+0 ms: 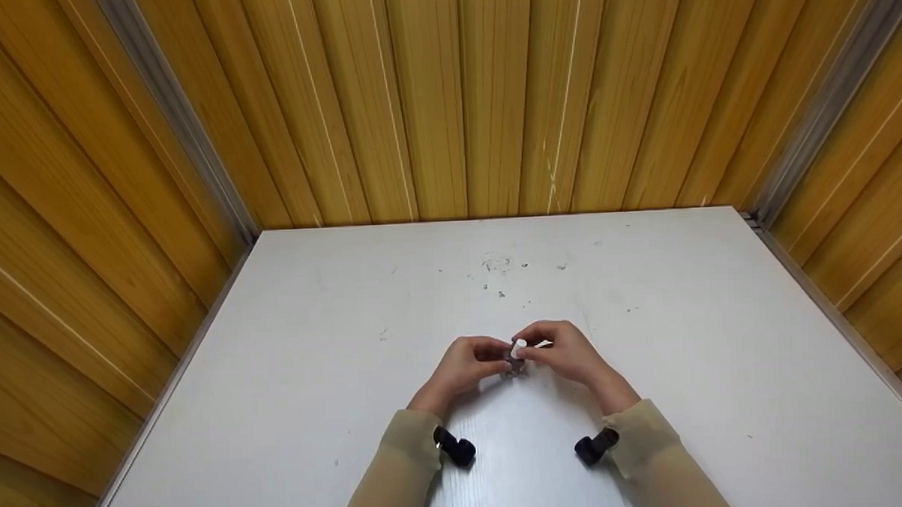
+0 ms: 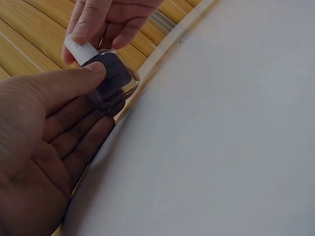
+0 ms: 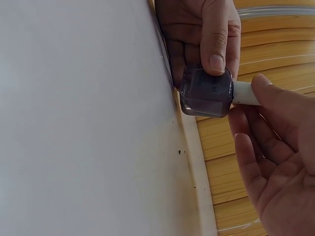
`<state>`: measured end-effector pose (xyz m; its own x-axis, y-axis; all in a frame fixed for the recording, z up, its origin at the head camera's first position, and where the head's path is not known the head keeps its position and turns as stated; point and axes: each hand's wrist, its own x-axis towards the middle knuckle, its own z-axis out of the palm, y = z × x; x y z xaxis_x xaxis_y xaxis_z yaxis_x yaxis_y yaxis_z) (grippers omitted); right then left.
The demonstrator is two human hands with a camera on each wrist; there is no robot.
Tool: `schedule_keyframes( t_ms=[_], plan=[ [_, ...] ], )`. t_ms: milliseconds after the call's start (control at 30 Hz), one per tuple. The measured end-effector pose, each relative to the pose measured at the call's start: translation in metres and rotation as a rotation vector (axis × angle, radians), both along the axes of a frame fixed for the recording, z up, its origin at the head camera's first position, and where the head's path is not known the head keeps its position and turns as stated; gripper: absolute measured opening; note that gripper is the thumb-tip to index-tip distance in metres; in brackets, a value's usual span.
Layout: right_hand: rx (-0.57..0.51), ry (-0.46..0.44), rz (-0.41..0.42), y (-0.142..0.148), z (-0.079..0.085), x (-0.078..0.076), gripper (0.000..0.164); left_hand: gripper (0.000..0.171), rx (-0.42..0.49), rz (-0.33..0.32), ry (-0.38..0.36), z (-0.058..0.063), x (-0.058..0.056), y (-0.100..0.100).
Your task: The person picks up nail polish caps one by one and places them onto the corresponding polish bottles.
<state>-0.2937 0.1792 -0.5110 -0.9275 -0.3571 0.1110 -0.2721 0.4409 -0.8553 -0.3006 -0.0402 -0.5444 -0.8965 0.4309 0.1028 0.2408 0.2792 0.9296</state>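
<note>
A small nail polish bottle [image 2: 117,78] of clear glass with dark purple polish is held between both hands, close over the white table [image 1: 310,303]. My left hand [image 1: 466,365] pinches the glass body, thumb across its front and fingers behind. The white cap [image 3: 244,93] is on the bottle's neck, and my right hand [image 1: 567,352] grips it between thumb and fingers. In the right wrist view the bottle lies tilted on its side, cap toward the right hand. Part of the lettering on the glass is hidden under the left thumb.
Wood-patterned panels [image 1: 430,96] stand behind the table and along both sides, with grey metal posts [image 1: 183,113] at the corners. Small dark specks [image 1: 499,265] mark the tabletop beyond the hands. Each sleeve carries a black wrist camera [image 1: 458,448].
</note>
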Motion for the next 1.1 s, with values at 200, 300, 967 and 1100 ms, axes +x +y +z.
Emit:
schedule_keyframes(
  t_ms=[200, 300, 967, 1100],
  plan=[
    [-0.009, -0.015, -0.020, -0.0005, 0.0000, -0.0001, 0.018, 0.026, 0.004, -0.002, 0.006, -0.0010, -0.0009, 0.0001],
    [-0.017, -0.028, -0.031, -0.0017, -0.0002, -0.0004, 0.016, 0.025, 0.006, -0.001, 0.010, -0.0016, -0.0009, -0.0001],
    [0.005, 0.005, -0.047, -0.0024, 0.0006, 0.0004, 0.016, 0.024, -0.017, 0.043, 0.070, -0.0019, 0.0014, 0.0056],
    [0.012, 0.028, -0.039, -0.0016, 0.0009, 0.0001, 0.016, 0.024, -0.028, 0.045, 0.074, -0.0015, 0.0011, 0.0063]
  ],
)
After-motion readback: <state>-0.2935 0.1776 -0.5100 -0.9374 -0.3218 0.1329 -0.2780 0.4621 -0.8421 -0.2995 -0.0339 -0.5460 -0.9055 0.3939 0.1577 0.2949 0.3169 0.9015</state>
